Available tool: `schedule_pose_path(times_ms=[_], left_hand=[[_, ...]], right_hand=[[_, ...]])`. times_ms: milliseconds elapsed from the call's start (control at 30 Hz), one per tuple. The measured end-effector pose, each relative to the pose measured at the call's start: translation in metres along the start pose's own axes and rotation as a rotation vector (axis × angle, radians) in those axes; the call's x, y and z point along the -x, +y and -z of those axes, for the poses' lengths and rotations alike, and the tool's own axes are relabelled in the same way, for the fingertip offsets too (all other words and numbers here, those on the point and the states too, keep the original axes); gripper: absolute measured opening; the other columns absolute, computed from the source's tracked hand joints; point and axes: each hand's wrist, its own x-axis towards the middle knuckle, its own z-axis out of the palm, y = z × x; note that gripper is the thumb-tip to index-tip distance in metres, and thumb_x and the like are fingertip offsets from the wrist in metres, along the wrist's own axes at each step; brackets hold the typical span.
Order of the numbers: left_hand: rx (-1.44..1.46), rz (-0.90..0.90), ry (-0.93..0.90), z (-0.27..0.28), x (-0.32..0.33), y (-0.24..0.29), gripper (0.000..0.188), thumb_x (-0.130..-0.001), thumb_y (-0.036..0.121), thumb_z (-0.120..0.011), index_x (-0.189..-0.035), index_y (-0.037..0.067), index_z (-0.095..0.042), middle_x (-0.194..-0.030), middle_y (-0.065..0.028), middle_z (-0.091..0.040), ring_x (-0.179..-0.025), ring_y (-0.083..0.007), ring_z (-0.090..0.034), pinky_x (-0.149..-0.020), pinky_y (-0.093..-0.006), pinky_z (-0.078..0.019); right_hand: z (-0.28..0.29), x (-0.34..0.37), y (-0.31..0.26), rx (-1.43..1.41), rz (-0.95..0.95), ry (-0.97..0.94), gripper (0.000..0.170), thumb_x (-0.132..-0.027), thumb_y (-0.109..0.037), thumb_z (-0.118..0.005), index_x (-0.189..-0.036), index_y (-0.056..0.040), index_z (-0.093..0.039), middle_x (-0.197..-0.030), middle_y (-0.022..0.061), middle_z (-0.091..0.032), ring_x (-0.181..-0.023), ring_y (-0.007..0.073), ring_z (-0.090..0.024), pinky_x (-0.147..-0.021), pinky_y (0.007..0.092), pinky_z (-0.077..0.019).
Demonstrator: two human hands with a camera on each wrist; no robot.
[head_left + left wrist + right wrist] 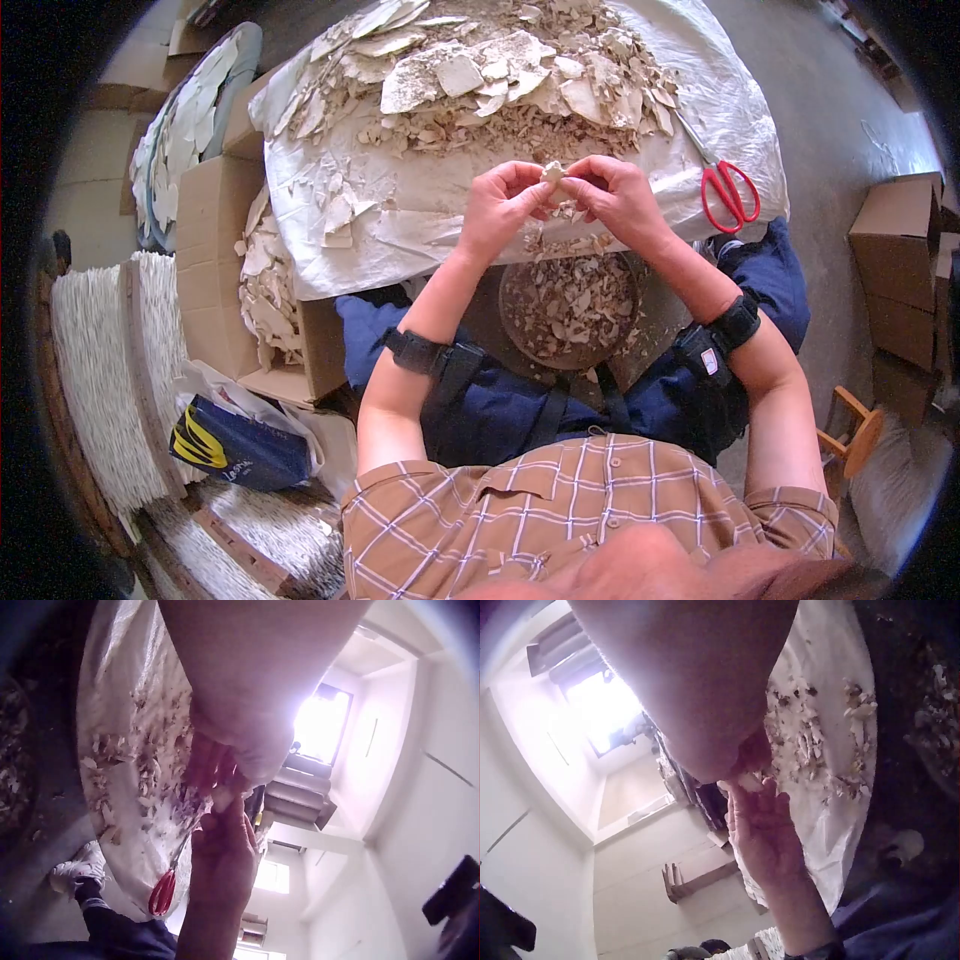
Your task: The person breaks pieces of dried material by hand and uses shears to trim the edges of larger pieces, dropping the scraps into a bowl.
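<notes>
A small pale flake (553,172) is pinched between both hands over the near edge of the white cloth (400,225). The left hand (497,208) holds its left side with thumb and fingers, and the right hand (617,200) grips the right side. In the left wrist view the flake (223,798) shows between the fingertips; in the right wrist view the flake (748,782) is partly hidden by fingers. Below the hands stands a round container (503,300) holding small broken bits. A heap of pale flat pieces (460,75) lies beyond the hands.
Red-handled scissors (730,195) lie at the cloth's right side. On the left are a cardboard box (215,270) of flat pieces, a blue bag (240,442) and stacked white sheets (100,380). More cardboard boxes (895,270) and a wooden stool (855,435) stand at the right.
</notes>
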Motion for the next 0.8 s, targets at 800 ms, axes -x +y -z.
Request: schedule_pose_path(times_ms=[800], left_hand=[[0.840, -0.305, 0.898, 0.231, 0.078, -0.023, 0.013, -0.081, 0.012, -0.052, -0.090, 0.002, -0.054, -0.077, -0.0095, -0.059, -0.072, -0.0203, -0.060, -0.070, -0.0307, -0.0523]], right_hand=[[-0.016, 0.014, 0.022, 0.005, -0.169, -0.555, 0.017, -0.072, -0.010, -0.051, -0.079, -0.0021, -0.064, -0.066, 0.0060, -0.060, -0.055, 0.0114, -0.055, -0.047, 0.0279, -0.0449]])
